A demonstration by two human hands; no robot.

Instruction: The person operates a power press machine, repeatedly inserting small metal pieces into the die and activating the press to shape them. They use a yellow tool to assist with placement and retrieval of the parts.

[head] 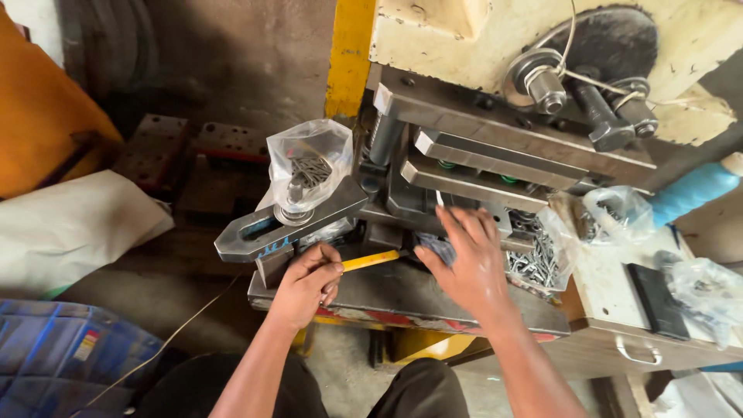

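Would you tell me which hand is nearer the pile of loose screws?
Right. The right hand lies just beside the screws; the left hand, holding a yellow tool, sits farther off.

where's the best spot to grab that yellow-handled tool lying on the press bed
Grip the yellow handle near its left end, coming from the left and above, as the left hand does. It lies nearly flat on the steel plate, pointing right into the die, and the right hand covers the working tip, so only the handle is free.

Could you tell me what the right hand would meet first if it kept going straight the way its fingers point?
Probably the stacked steel plates of the press die, just beyond the right hand; depth is hard to judge.
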